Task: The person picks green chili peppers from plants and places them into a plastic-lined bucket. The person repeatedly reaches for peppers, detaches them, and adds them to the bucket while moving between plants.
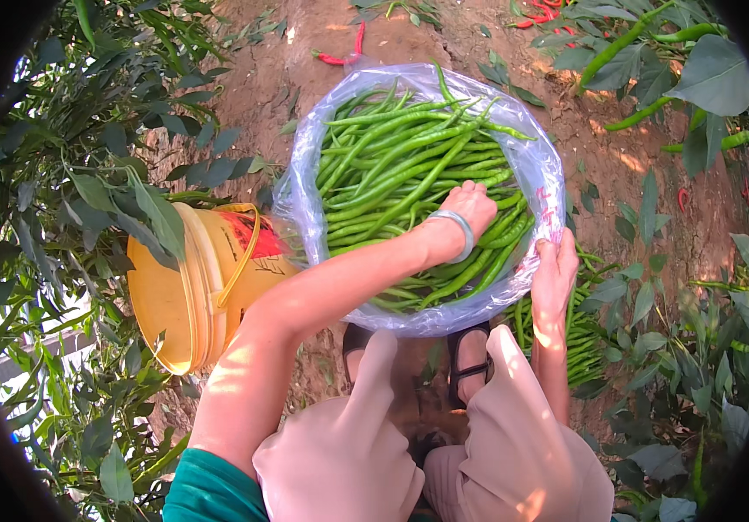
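Note:
A clear plastic bag with its rim spread wide stands on the soil before my feet, filled with long green chili peppers. My left hand, with a pale bangle at the wrist, reaches inside over the peppers at the right part of the heap; its fingers are curled down, and whether they grip a pepper is hidden. At the bag's right rim, my right hand pinches the plastic between thumb and fingers. More green peppers lie in a pile on the ground, partly behind my right forearm.
A yellow plastic bucket lies on its side at the left, touching foliage. Leafy pepper plants line both sides of the soil path. Red peppers lie beyond the bag. My sandalled feet are just below it.

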Motion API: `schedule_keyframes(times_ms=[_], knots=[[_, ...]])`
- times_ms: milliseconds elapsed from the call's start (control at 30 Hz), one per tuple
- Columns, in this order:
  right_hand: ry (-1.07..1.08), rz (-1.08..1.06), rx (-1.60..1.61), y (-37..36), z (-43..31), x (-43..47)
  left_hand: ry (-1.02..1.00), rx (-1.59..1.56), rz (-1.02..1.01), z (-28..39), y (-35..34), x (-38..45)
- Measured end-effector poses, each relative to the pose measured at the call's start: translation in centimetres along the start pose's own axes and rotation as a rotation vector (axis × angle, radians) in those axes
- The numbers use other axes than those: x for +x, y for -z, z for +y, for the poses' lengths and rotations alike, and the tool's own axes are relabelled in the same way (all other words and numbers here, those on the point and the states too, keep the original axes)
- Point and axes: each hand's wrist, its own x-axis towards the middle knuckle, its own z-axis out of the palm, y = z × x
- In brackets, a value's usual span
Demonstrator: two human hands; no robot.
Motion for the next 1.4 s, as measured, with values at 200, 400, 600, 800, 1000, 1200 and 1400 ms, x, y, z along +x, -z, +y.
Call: schedule_keyframes(times_ms=[200, 400, 600, 800, 1000, 1200, 1400], knots=[[-0.039, -0.086, -0.257, 2.4, -0.6, 0.2, -0.012, -0.365, 0.497, -3.3, 6.2, -3.1], [0.481, 0.090, -0.599, 0.2, -6.0, 4.4, 0.178, 0.079, 0.643, -14.0, 7.2, -1.8], [0.494, -0.316, -1.161, -5.9, -6.3, 17.1, 0.113, -0.136, -0.021, -17.3, 7.5, 5.9], [0.350, -0.124, -1.059, -5.2, -3.2, 22.1, 0.076, 0.086, -0.054, -8.4, 4.2, 0.3], [0.456, -0.044, -0.734, -3.6, -4.9, 23.7, -0.166, 0.090, -0.020, -7.3, 3.5, -1.0], [0.426, -0.055, -0.681, -3.1, -6.5, 22.1, -0.156, -0.387, -0.100, -9.6, 8.7, 4.3], [0.563, -0.108, -0.619, -4.0, -7.0, 20.4, -0.349, 0.433, 0.058, -13.6, 6.4, 10.9]])
